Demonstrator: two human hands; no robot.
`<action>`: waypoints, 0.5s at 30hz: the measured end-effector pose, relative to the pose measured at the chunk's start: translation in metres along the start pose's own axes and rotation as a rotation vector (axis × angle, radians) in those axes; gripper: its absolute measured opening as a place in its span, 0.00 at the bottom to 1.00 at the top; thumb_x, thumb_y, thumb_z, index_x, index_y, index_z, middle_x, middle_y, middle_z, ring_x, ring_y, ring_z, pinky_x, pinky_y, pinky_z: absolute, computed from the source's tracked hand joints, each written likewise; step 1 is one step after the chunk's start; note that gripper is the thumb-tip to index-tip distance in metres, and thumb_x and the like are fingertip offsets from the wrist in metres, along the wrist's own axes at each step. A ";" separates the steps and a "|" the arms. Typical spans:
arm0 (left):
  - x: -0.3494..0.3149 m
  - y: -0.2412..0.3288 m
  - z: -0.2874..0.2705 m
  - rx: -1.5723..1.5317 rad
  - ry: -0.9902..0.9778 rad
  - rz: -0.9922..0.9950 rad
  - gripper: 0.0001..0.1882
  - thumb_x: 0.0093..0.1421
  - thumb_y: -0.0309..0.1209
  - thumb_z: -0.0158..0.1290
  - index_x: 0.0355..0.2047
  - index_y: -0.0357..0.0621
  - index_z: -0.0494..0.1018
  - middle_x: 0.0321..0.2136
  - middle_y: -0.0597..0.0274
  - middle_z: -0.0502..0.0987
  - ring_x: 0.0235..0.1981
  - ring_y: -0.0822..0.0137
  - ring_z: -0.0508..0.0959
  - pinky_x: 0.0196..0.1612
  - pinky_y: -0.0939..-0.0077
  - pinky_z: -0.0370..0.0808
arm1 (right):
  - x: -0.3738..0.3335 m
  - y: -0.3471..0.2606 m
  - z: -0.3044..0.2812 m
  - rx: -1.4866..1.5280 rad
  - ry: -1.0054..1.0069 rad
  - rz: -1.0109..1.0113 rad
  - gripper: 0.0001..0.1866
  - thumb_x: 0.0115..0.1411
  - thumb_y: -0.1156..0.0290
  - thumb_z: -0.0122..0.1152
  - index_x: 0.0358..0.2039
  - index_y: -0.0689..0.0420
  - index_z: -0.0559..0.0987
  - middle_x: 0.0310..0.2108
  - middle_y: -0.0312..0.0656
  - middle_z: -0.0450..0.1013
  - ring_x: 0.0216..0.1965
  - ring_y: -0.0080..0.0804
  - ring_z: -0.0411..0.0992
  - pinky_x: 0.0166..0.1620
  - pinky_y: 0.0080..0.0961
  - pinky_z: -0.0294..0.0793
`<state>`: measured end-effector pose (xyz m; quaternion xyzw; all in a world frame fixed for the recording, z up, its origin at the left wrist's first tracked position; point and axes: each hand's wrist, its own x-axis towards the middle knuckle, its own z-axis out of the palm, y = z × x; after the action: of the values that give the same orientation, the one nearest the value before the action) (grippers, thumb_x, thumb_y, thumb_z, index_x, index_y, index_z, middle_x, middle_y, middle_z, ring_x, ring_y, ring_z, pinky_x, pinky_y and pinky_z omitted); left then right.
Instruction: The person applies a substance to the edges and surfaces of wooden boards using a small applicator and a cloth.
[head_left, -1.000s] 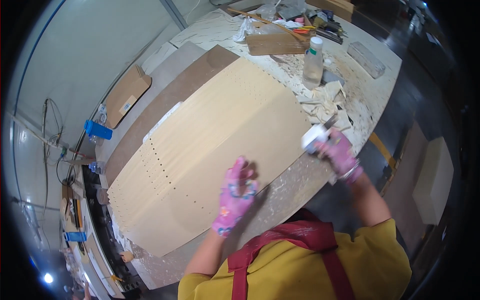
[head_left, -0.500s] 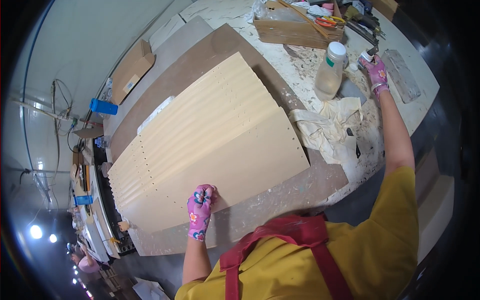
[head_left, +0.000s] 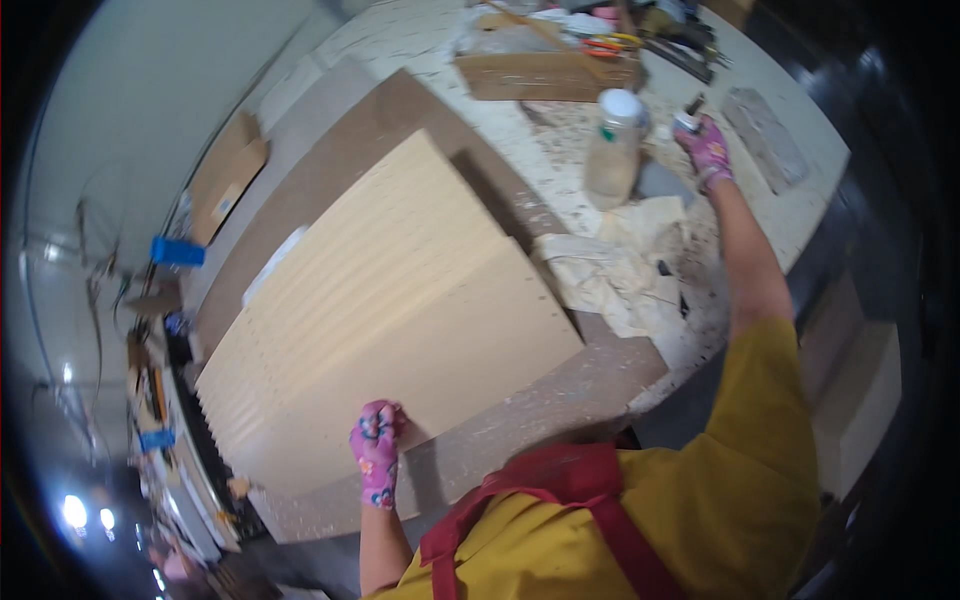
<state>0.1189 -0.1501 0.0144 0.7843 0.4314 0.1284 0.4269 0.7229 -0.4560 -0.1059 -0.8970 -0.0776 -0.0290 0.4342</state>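
Right hand [head_left: 707, 148] has reached farther out since half a second ago, left hand [head_left: 377, 448] hasn't budged from the near panel edge.
Right fingers clamp a small white-capped bottle [head_left: 686, 121] beside the tall plastic glue bottle [head_left: 612, 150]; light, slick, grip its body. Left hand presses, curled shut, on the stack of pale drilled wood panels [head_left: 400, 320], stiff, heavy, smooth-faced, on the dusty tabletop [head_left: 800, 170].

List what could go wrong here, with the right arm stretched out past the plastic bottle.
1. The right hand reaches close beside the tall plastic bottle; a sideways brush of the forearm might tip it onto the crumpled paper.
2. Only the left hand steadies the stack of pale wooden boards at its near edge, so leaning far over could shift the fanned boards.
3. The bench is gritty with debris, which might mar the boards.
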 end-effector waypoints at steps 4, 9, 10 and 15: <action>0.002 -0.003 0.003 -0.028 0.049 0.003 0.07 0.66 0.27 0.48 0.33 0.38 0.74 0.22 0.63 0.77 0.22 0.75 0.76 0.26 0.82 0.72 | -0.006 -0.011 -0.013 0.002 0.158 0.049 0.28 0.48 0.59 0.71 0.47 0.59 0.74 0.41 0.50 0.78 0.43 0.43 0.76 0.46 0.33 0.72; 0.005 0.000 0.007 -0.034 0.014 -0.011 0.07 0.66 0.27 0.48 0.34 0.38 0.74 0.22 0.63 0.77 0.21 0.76 0.74 0.25 0.83 0.70 | -0.016 -0.019 -0.027 -0.043 0.154 0.031 0.28 0.49 0.59 0.70 0.47 0.59 0.74 0.41 0.50 0.78 0.43 0.43 0.76 0.47 0.34 0.72; 0.004 0.001 0.006 -0.032 0.022 -0.020 0.07 0.66 0.27 0.48 0.34 0.37 0.74 0.22 0.62 0.77 0.21 0.75 0.75 0.25 0.82 0.70 | -0.013 -0.020 -0.022 -0.037 0.134 0.052 0.31 0.49 0.59 0.70 0.51 0.60 0.72 0.43 0.51 0.77 0.45 0.44 0.75 0.48 0.33 0.72; -0.010 0.018 -0.002 0.021 0.066 -0.107 0.10 0.64 0.33 0.49 0.34 0.38 0.75 0.21 0.58 0.77 0.24 0.68 0.77 0.31 0.74 0.75 | -0.002 0.019 0.019 -0.123 0.014 -0.036 0.30 0.54 0.57 0.62 0.53 0.60 0.71 0.44 0.51 0.73 0.46 0.45 0.71 0.50 0.37 0.68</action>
<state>0.1220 -0.1612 0.0310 0.7597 0.4881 0.1268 0.4106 0.7238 -0.4532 -0.1329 -0.9203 -0.0886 -0.0478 0.3779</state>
